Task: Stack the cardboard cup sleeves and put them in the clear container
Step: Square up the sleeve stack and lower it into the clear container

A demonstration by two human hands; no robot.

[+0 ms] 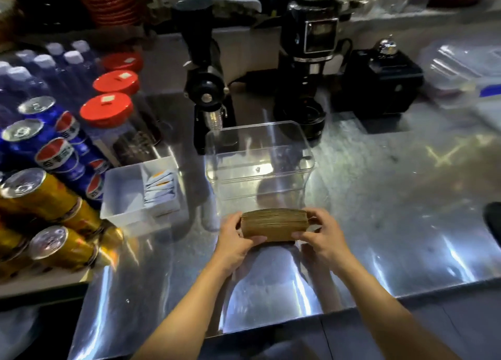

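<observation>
Head view: both hands, left hand (235,239) and right hand (322,236), grip sleeve stack (273,225).

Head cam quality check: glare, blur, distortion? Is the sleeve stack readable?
Head view: dim overall, with strong glare streaks on the steel counter; wide-angle bending at the edges; cans and background soft. The sleeve stack is fairly sharp between both hands; the clear container shows reflections.

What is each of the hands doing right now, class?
Left hand: closed on the left end of the stack of cardboard sleeves.
Right hand: closed on the stack's right end.
</observation>
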